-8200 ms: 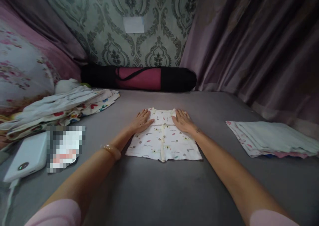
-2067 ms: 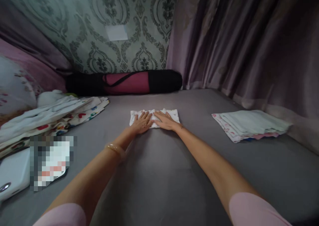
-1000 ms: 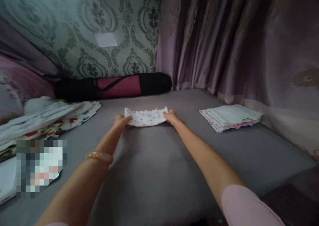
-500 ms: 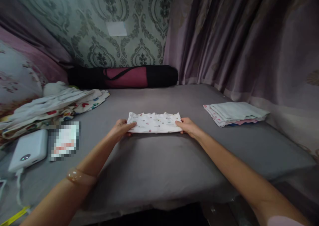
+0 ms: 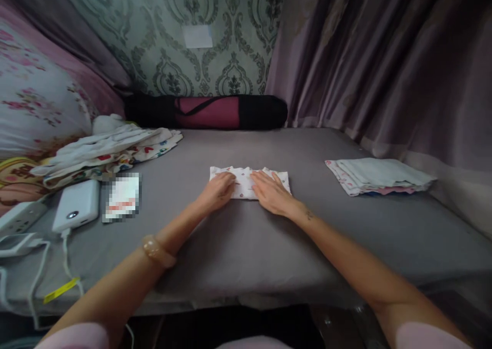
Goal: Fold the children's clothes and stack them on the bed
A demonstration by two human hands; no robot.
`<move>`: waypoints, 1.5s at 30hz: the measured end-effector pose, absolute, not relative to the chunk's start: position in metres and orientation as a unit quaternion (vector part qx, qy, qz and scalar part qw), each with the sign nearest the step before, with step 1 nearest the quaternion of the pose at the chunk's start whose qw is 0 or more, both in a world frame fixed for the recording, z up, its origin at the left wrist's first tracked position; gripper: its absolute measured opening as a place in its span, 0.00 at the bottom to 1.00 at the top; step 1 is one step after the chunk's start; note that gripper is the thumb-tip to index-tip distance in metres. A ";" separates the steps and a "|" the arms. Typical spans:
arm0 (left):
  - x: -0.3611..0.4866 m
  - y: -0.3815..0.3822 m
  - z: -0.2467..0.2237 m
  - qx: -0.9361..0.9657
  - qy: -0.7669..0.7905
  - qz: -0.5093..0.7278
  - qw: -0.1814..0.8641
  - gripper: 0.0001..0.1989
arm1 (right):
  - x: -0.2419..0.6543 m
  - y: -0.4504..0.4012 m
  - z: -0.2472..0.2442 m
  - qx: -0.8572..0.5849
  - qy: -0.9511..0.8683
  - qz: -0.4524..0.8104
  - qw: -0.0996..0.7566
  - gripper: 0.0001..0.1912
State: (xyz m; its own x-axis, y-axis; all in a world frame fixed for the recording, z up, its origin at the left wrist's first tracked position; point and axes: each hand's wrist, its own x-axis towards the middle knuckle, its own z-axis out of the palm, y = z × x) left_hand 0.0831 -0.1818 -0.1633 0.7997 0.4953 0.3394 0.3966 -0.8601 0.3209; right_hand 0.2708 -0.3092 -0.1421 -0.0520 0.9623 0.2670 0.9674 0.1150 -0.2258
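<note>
A white cloth with small printed figures (image 5: pixel 243 184) lies folded into a flat rectangle on the grey sheet (image 5: pixel 246 251). My left hand (image 5: pixel 220 190) rests on its left half, fingers laid over the fabric. Flat on the right half is my right hand (image 5: pixel 271 191), its fingers stretched out. Neither hand grips the cloth; both press from above. A bracelet circles my left forearm.
To the right sits a stack of folded cloths (image 5: pixel 384 176). Rumpled cloths (image 5: pixel 115 151) lie at left, near a white power bank (image 5: pixel 77 205) with a cable, a blurred packet (image 5: pixel 123 198) and a power strip (image 5: pixel 23 218). A black-and-red long bag (image 5: pixel 207 112) lies by the wall.
Both hands have let go of the cloth's side edges and moved inward onto its top. The cloth now lies flat on the sheet. The view has shifted left.
</note>
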 end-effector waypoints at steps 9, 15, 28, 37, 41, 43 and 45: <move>0.107 -0.187 -0.180 0.939 0.338 0.055 0.016 0.28 | 0.260 -0.270 -0.176 -0.686 -0.718 0.042 0.108 0.30; 0.106 -0.187 -0.178 0.943 0.330 0.045 0.019 0.29 | 0.259 -0.270 -0.178 -0.698 -0.708 0.048 0.100 0.31; 0.106 -0.188 -0.181 0.941 0.330 0.071 0.008 0.30 | 0.256 -0.271 -0.175 -0.713 -0.694 0.040 0.088 0.31; 0.107 -0.185 -0.183 0.941 0.336 0.051 0.003 0.30 | 0.255 -0.271 -0.176 -0.713 -0.692 0.039 0.103 0.30; 0.107 -0.186 -0.182 0.941 0.335 0.051 0.006 0.30 | 0.255 -0.273 -0.174 -0.710 -0.694 0.042 0.112 0.30; 0.106 -0.187 -0.181 0.942 0.332 0.050 0.004 0.30 | 0.256 -0.274 -0.175 -0.708 -0.695 0.045 0.114 0.30; 0.106 -0.189 -0.180 0.942 0.334 0.043 0.001 0.30 | 0.255 -0.274 -0.177 -0.707 -0.697 0.045 0.117 0.30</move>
